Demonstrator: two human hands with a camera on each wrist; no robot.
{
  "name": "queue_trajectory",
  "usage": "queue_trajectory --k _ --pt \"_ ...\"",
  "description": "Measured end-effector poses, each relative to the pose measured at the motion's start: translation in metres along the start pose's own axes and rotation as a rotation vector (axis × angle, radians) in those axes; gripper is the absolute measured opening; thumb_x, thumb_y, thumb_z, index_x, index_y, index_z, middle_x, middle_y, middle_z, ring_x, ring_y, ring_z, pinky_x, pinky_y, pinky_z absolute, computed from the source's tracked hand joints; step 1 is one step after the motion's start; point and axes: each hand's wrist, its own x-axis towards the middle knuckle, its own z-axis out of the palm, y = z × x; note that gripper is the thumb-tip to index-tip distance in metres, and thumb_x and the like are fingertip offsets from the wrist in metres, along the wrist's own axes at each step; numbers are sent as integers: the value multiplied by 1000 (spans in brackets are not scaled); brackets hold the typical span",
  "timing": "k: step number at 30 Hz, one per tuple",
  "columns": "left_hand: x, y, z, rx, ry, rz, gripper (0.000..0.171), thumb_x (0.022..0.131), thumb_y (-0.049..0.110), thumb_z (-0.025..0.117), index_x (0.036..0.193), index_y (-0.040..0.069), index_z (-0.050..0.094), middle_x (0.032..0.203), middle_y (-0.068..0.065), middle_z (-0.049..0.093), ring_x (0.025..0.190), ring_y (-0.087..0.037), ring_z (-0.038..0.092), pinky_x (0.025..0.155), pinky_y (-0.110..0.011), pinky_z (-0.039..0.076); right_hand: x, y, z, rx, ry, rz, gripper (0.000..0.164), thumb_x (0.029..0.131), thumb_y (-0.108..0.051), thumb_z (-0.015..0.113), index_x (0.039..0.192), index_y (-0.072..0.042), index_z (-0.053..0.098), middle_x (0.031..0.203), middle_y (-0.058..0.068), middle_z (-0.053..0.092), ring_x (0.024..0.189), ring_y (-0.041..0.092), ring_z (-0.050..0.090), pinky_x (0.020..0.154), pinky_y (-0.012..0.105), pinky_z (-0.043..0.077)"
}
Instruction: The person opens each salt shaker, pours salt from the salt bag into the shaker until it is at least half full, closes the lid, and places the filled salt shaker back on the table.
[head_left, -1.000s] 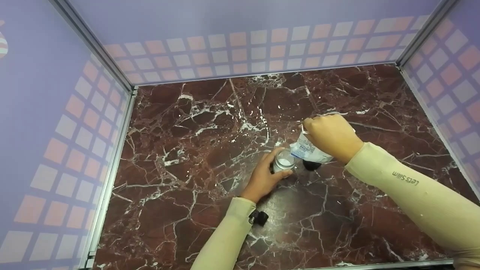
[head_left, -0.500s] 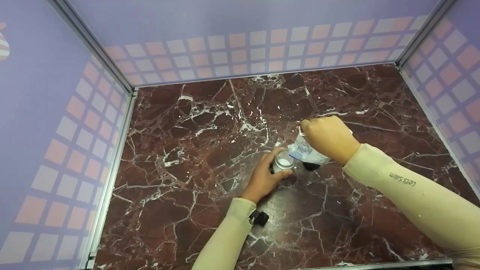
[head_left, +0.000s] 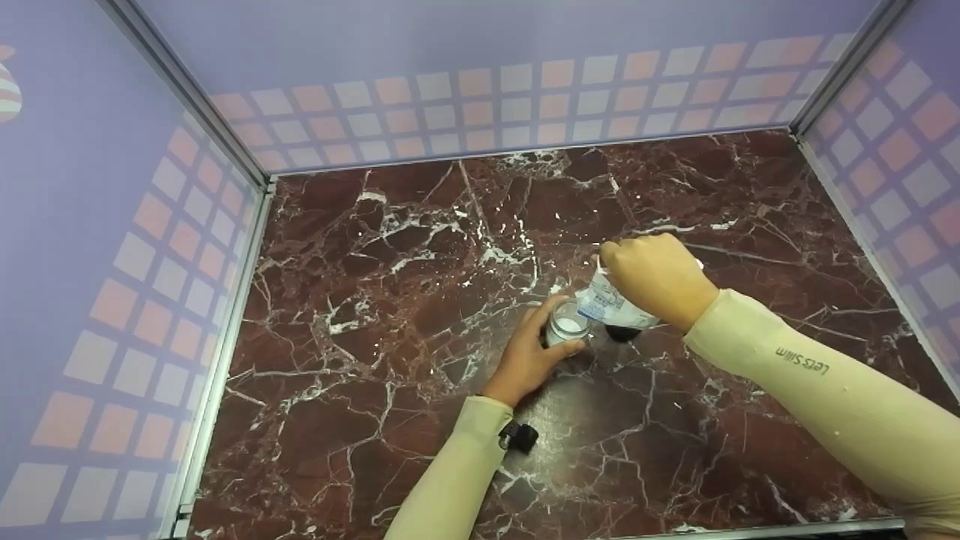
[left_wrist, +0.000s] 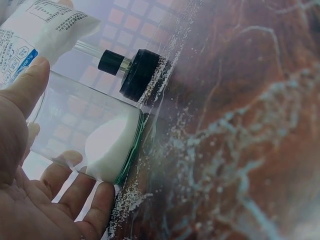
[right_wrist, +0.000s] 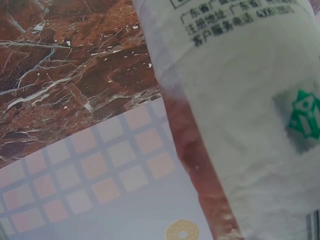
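My left hand grips a clear glass jar round its side, with the thumb near the rim. In the left wrist view, white grains fill the jar's lower part. My right hand holds a white printed plastic bag from above. The bag's blue-marked corner dips down at the jar's mouth; its back with green logo fills much of the right wrist view. Beside the jar, partly hidden under the bag, a black lid stands on the table with a clear stem rising from it.
White grains are strewn on the dark red marbled table near the jar. White specks also show farther back. Purple panels with pink and white squares enclose the back and both sides.
My right hand and the bag have shifted slightly left, bringing the bag's corner closer over the jar's mouth. My left hand and the jar stay put.
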Motion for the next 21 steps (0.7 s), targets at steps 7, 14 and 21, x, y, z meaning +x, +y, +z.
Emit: queue_trajectory --k 7,14,21 --pt "1 1 0 21 -4 -9 78 82 35 85 152 30 50 135 -12 59 116 -21 59 103 -41 49 1 -3 1 -5 -4 -3 20 91 -3 69 74 -2 60 59 9 60 48 27 57 45 49 50" --pt "1 2 1 27 3 -42 79 81 36 85 151 41 49 131 -8 59 113 -18 60 100 -41 51 3 -5 1 5 -5 -20 15 89 -3 71 77 -3 62 62 10 63 50 27 58 45 47 50" --pt "1 2 0 16 1 -48 78 81 36 85 150 43 49 132 -4 58 114 -18 60 100 -40 51 4 -4 1 3 -3 -15 14 89 -4 72 78 -3 64 62 9 63 48 27 57 44 47 49"
